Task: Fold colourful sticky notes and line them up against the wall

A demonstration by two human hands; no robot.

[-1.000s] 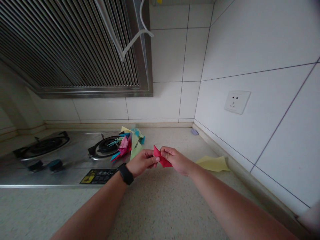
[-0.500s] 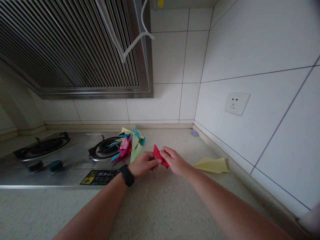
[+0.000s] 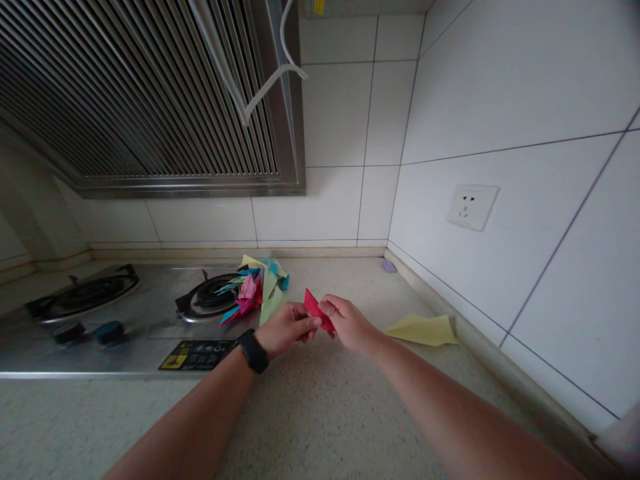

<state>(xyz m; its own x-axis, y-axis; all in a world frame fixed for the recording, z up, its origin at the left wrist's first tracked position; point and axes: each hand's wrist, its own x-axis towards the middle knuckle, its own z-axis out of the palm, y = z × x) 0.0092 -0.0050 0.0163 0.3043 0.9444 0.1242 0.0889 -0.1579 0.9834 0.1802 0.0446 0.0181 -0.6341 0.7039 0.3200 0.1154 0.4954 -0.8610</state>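
Note:
A small folded red paper [image 3: 313, 307] is pinched between both my hands above the countertop [image 3: 310, 413]. My left hand [image 3: 287, 325], with a black watch on its wrist, grips the paper's left lower edge between thumb and fingers. On the other side, my right hand [image 3: 347, 323] presses its thumb against the paper's right part, its fingers behind. One pointed corner of the paper stands up between the hands; its lower part is partly covered by my fingers. Left of my hands lies a heap of folded coloured papers [image 3: 249, 293] in pink, red, blue, yellow and green.
The heap reaches over the right burner [image 3: 207, 297] of a steel gas stove [image 3: 145, 333]. A yellow paper sheet [image 3: 425, 331] lies right of my hands by the wall. A small purple piece [image 3: 389, 266] sits in the back corner. A range hood [image 3: 200, 187] hangs above the stove.
Both hands and the red paper have stayed almost in place, and the paper's angle has barely shifted. The whole view has moved very slightly.

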